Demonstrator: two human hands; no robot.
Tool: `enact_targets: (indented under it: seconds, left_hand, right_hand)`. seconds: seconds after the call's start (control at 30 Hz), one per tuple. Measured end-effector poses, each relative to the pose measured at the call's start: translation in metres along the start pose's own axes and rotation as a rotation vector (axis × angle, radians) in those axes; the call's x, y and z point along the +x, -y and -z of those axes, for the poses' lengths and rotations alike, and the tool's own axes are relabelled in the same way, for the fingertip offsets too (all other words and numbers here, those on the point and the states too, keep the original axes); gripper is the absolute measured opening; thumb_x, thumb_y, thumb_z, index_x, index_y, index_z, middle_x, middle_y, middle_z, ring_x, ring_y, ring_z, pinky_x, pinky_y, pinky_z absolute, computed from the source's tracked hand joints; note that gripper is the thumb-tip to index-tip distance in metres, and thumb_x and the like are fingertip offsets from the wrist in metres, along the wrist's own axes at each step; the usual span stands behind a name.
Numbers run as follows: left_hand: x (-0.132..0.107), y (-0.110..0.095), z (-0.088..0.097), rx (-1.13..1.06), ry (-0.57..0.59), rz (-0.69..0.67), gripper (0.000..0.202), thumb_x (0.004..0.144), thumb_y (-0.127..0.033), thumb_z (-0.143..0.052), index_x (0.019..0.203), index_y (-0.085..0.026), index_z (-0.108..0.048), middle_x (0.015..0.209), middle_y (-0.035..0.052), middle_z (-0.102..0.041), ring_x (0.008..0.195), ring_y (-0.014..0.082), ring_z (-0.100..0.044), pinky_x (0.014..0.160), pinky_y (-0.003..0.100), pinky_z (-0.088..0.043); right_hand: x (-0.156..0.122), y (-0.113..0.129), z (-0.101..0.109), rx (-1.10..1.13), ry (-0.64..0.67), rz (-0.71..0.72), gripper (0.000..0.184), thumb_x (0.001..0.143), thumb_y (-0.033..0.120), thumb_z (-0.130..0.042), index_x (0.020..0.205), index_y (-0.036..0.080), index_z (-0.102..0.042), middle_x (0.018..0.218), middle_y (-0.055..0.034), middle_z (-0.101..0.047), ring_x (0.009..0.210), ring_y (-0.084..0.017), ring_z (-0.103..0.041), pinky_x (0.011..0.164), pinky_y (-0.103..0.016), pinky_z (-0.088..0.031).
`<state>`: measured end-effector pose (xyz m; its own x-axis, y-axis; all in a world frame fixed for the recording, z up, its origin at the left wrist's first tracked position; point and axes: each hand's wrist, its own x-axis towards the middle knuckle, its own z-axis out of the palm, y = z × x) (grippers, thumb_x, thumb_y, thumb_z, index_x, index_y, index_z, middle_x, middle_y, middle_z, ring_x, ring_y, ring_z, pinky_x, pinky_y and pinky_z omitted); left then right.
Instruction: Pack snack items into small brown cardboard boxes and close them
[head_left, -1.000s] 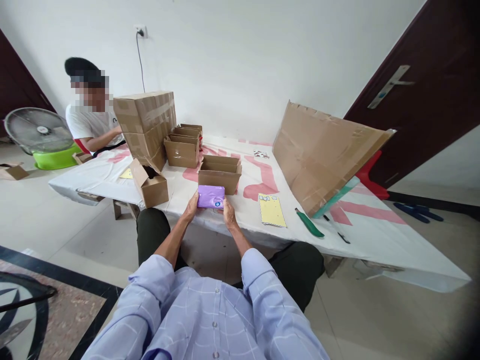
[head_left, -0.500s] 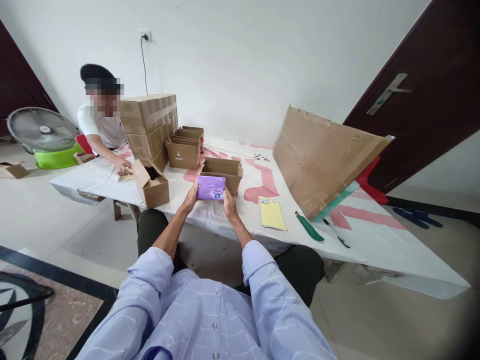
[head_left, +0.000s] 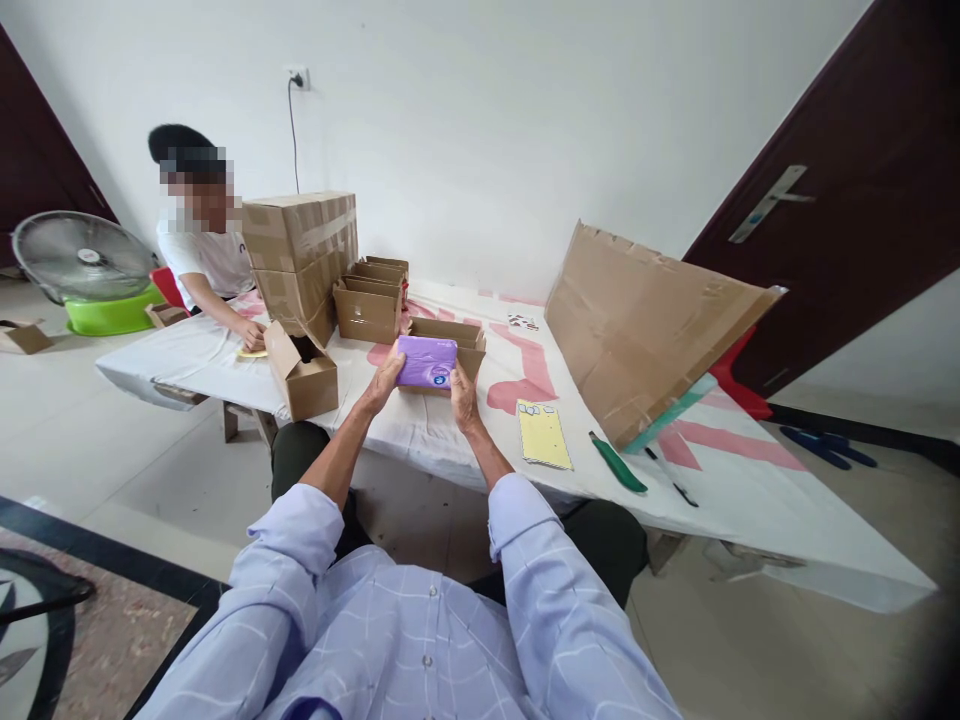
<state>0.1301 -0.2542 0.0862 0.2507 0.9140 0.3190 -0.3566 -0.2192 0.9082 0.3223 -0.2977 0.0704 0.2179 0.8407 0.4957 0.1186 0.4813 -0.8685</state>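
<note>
Between my two hands is a purple soft pack [head_left: 427, 361], perhaps tissues, with a small blue-and-white mark at its lower right. My left hand [head_left: 385, 380] grips its left end and my right hand [head_left: 464, 396] its right end. Just behind the pack stands an open small cardboard box [head_left: 471, 350], partly hidden by it. To the left of my hands sits another small box [head_left: 312, 386] with its flap raised. A yellow paper sheet [head_left: 544, 436] and a green-handled tool [head_left: 618, 464] lie right of my right hand.
Stacked taped cartons [head_left: 300, 255] and a row of open boxes [head_left: 368, 309] stand at the back left. A person [head_left: 206, 260] works beyond them, one hand on the table. A large cardboard sheet [head_left: 645, 330] leans at right; a thin black-ended tool [head_left: 673, 478] lies before it.
Both hands have raised the purple pack slightly, toward the open box behind it. The view has shifted a little. The other person's hand stays at the table.
</note>
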Motion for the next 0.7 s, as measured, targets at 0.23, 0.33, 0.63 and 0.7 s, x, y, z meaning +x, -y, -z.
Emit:
enact_targets:
  seconds: [0.23,0.33,0.63,0.7]
  left_hand:
    - [-0.049,0.001,0.015,0.137,0.041,-0.007,0.088,0.067,-0.026,-0.092,0.150,-0.019,-0.064,0.129,0.0090,-0.076,0.123,0.0320,-0.069,0.101,0.038,-0.057]
    - [-0.062,0.017,0.031,0.266,-0.141,0.126,0.071,0.052,-0.015,-0.081,0.123,-0.017,-0.074,0.096,0.0015,-0.075,0.092,0.0255,-0.068,0.076,0.032,-0.056]
    - [-0.019,0.023,0.074,0.466,-0.490,0.070,0.054,0.050,-0.016,-0.067,0.104,-0.020,-0.069,0.091,-0.0006,-0.067,0.091,0.0240,-0.063,0.078,0.033,-0.055]
    - [-0.006,0.025,0.081,0.549,-0.614,0.045,0.055,0.053,-0.014,-0.067,0.107,-0.020,-0.068,0.094,0.0002,-0.068,0.093,0.0246,-0.066,0.084,0.034,-0.057]
  right_hand:
    - [-0.051,-0.001,0.013,-0.171,0.104,0.196,0.070,0.097,0.051,-0.071,0.163,0.029,-0.060,0.165,-0.0090,-0.060,0.156,-0.035,-0.052,0.135,-0.054,-0.036]
    - [-0.072,-0.020,0.011,-0.277,0.205,0.239,0.071,0.096,0.038,-0.071,0.164,0.027,-0.058,0.165,-0.0111,-0.061,0.154,-0.035,-0.055,0.133,-0.054,-0.042]
    - [-0.056,-0.060,0.035,-0.546,0.071,0.250,0.078,0.095,0.039,-0.071,0.167,0.023,-0.047,0.158,-0.0189,-0.060,0.150,-0.038,-0.055,0.127,-0.062,-0.047]
    - [-0.045,-0.066,0.053,-0.576,-0.053,0.231,0.080,0.094,0.043,-0.073,0.166,0.021,-0.045,0.156,-0.0211,-0.057,0.149,-0.040,-0.053,0.126,-0.066,-0.045]
